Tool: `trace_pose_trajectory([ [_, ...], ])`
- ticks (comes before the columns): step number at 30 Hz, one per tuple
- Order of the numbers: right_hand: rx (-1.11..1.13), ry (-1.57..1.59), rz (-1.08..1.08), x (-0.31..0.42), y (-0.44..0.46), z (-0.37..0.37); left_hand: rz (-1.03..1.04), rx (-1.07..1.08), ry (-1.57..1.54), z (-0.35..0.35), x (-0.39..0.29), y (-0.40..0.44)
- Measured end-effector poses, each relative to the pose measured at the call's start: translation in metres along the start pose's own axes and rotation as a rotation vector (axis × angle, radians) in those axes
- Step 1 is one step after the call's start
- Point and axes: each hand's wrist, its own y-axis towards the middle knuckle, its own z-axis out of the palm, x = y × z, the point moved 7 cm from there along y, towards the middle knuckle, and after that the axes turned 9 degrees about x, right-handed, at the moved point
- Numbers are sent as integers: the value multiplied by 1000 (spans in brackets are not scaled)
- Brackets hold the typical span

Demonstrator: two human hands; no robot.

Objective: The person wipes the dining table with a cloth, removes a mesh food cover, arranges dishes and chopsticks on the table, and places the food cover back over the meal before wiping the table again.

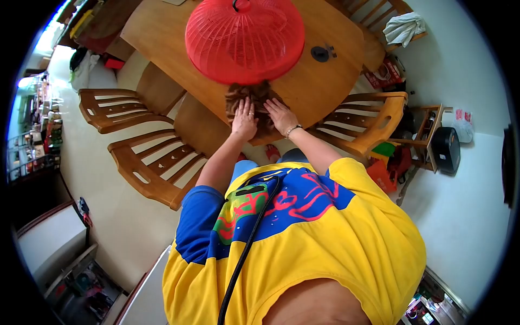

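Rests left hand (245, 120) and right hand (281, 116) flat, fingers extended, atop brown cloth (260, 96) just nearside of red cover (245, 42).

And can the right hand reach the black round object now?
Probably yes: only tabletop shows between the right hand and the black round object; the red cover stands left of that path.

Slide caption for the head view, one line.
Left hand and right hand rest on a crumpled brown cloth on a wooden table, beside a red dome cover.
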Motion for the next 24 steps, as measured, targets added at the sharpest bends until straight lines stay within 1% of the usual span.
trace_pose_trajectory([
  [3, -21, -39, 3, -31, -28, -4, 107, -3, -56, 8, -38, 3],
  [5, 14, -41, 63, -55, -47, -17, 235, -16, -51, 17, -72, 7],
  [7, 10, -27, 118, -76, -65, -34, 332, 64, 37, 30, -107, 14],
  [9, 15, 7, 201, -96, -76, -45, 370, 112, -125, 25, -130, 13],
  [10, 50, 44, 281, -99, -76, -49, 366, 109, -129, 26, -132, 12],
  [11, 85, 79, 362, -103, -76, -53, 350, 77, -142, 24, -133, 11],
  [12, 87, 77, 361, -100, -72, -57, 336, 48, -155, 24, -133, 9],
  [13, 50, 165, 376, -95, -63, -59, 337, 48, -155, 27, -130, 5],
  [14, 8, 253, 391, -88, -54, -62, 364, 1, -102, 28, -123, 1],
  [15, 3, 254, 392, -75, -46, -62, 392, -46, -48, 29, -118, -4],
  [17, 179, 36, 365, -40, -29, -49, 355, -56, -30, 28, -108, -13],
  [19, 400, -71, 316, -25, -16, -6, 253, 115, 72, 32, -92, -22],
  [20, 374, -77, 313, -13, -8, 0, 239, 91, -50, 33, -81, -27],
  [22, 434, -87, 343, 6, 5, -3, 232, 45, -36, 33, -61, -32],
  [24, 473, -75, 372, 21, 20, -7, 226, -33, -56, 13, -50, -41],
])
